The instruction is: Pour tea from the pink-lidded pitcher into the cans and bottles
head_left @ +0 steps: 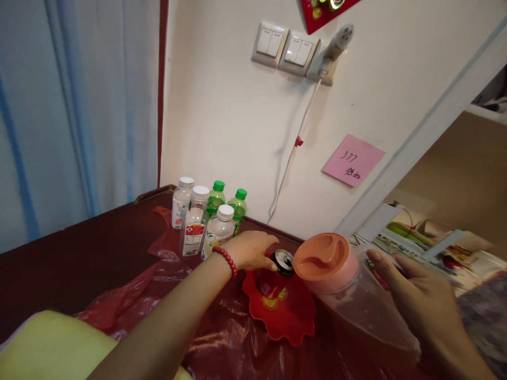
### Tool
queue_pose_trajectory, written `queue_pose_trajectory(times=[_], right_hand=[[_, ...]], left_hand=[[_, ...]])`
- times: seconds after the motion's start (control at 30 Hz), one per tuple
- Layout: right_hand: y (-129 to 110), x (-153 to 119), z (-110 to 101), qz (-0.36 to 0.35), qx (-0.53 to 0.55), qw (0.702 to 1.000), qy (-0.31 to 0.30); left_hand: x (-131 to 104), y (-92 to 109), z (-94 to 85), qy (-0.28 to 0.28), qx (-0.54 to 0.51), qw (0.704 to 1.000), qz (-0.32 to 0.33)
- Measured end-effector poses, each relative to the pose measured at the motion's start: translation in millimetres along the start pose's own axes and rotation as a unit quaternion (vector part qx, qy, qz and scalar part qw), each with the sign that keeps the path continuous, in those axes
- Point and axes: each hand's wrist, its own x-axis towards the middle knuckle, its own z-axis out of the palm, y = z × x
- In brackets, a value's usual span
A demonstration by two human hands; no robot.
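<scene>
- Pale yellow object (59,343), smooth and round-edged, lies nearest the camera at lower left, on a dark reddish-brown counter (79,269).
- Blue curtain (106,105) hangs in soft vertical folds beside a narrow dark red strip (162,105) and the plain cream wall (222,105).
- Thin red plastic sheet (222,351), crinkled and shiny along its creases, covers part of the counter.
- Five bottles stand upright in a cluster near the wall: three white-capped bottles (194,232) and two green bottles (238,206) with green caps.
- Left hand (249,252), with a round-beaded red bracelet (225,259) at the wrist, reaches to the can (273,282); its thumb is at the rim, but whether the grip is closed on it I cannot tell.
- Upright metal can, dark-topped and red-sided, appears to stand on a red tray (291,322) with a scalloped edge.
- Two switch plates (285,46) and a plug (338,42) with a trailing white cord (304,119) sit on the wall above.
- Translucent plastic jug (368,311) with a moulded orange lid (322,258) leans lid-first towards the can, held in the right hand's (420,295) grip.
- Square pink note (354,160), handwritten, is on the wall.
- Cluttered shelf (435,227) fills the right.
</scene>
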Motion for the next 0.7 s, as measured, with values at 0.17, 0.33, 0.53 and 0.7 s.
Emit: queue_pose_trajectory(times=[0.17,0.33,0.53,0.7], right_hand=[[-1,0,0,0.017,0.015,1.0,0.001],[-7,2,-4,0.02,-0.004,1.0,0.001],[-9,3,-8,0.035,0.0,0.999,-0.002],[-6,4,-7,0.019,0.001,1.0,0.006]], left_hand=[[-1,0,-1.0,0.004,-0.004,1.0,0.001],[-1,0,-1.1,0.006,-0.005,1.0,0.01],[0,-1,-0.9,0.004,-0.004,1.0,0.01],[0,-2,-0.5,0.005,-0.002,1.0,0.01]])
